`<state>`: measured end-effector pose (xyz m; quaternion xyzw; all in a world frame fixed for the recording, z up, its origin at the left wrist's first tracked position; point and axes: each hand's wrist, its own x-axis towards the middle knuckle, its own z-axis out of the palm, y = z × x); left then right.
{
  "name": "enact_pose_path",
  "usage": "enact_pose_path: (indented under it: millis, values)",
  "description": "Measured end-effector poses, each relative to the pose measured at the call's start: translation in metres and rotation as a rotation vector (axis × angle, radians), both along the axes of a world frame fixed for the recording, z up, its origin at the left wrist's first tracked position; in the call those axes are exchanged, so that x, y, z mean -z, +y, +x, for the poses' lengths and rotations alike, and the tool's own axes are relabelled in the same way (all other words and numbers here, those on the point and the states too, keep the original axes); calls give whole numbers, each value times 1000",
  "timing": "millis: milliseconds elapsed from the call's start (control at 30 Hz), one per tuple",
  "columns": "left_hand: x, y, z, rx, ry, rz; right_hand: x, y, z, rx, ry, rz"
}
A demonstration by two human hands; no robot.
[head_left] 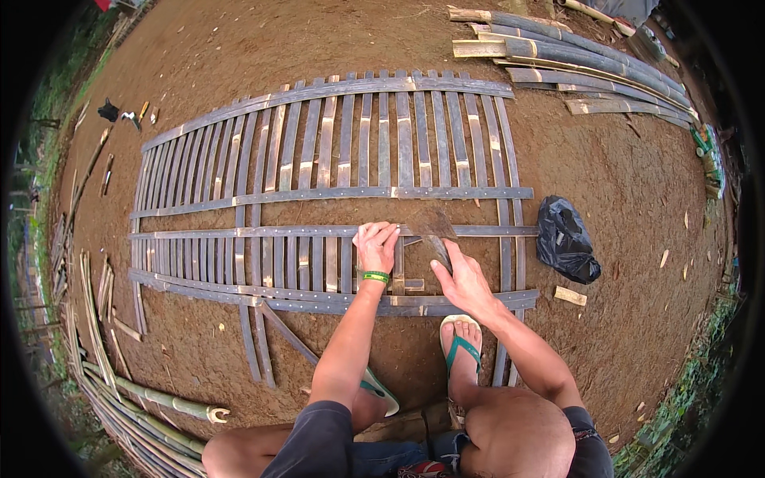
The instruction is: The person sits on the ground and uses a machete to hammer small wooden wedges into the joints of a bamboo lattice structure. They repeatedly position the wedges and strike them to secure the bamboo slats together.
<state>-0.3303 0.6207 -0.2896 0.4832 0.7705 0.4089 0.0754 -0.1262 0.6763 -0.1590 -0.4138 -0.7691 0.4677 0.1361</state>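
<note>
Across the middle of the view, reaching from nine o'clock to just past centre, a slatted bamboo frame (319, 193) lies on the brown dirt (351, 350), its dark strips crossed by long rails. At the centre, the left hand (376, 245) rests on one rail (303, 232) with fingers bent; whether they pinch something small cannot be told. A green band (375, 276) circles that wrist. Just to its three o'clock, the right hand (462, 279) grips a broad, brownish blade (430, 223) by its lower end, the flat part over the same rail; contact between the two is unclear.

Near the frame's three o'clock end sits a black bag (564, 240), with a pale offcut (570, 295) just below it. At five o'clock, a foot in a sandal (462, 342) stands close to the frame's near edge. Farther out, split bamboo (574, 64) is piled between one and two o'clock, poles (159, 398) lie toward eight, and a small black item (107, 110) sits toward ten.
</note>
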Motion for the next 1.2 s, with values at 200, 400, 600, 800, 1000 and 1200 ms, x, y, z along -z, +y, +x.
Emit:
enact_pose_path:
  millis: [200,400,600,800,1000,1200]
  values:
    - [6,-3,1,-20,33,55,21,6,-19,-91,-188,16]
    - [4,-6,2,-32,30,81,10,2,-36,-59,-57,170]
    - [7,-1,1,-16,59,95,29,0,-33,-92,-290,121]
    - [6,-2,0,-42,19,86,8,-6,-46,-1,-26,186]
    - [6,6,-1,-36,50,131,32,1,-34,-19,-263,145]
    - [6,-1,1,-38,44,126,-3,0,-40,35,-17,205]
